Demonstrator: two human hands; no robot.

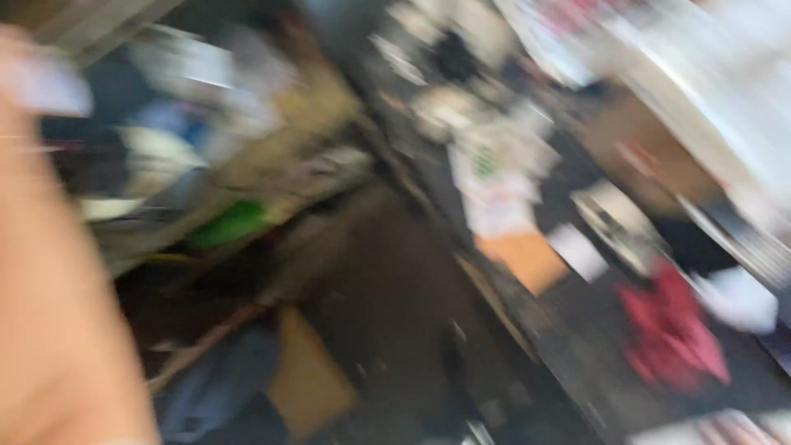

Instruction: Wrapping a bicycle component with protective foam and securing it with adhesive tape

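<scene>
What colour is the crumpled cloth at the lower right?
Red to pink; the cloth shows in the head view, though blurred.

Only one part of the person's body is seen: a bare forearm [49, 288], filling the left edge of the frame from top to bottom. No sleeve, watch or glove can be made out on it. Its outline is smeared by heavy motion blur, and no hand is shown.
</scene>
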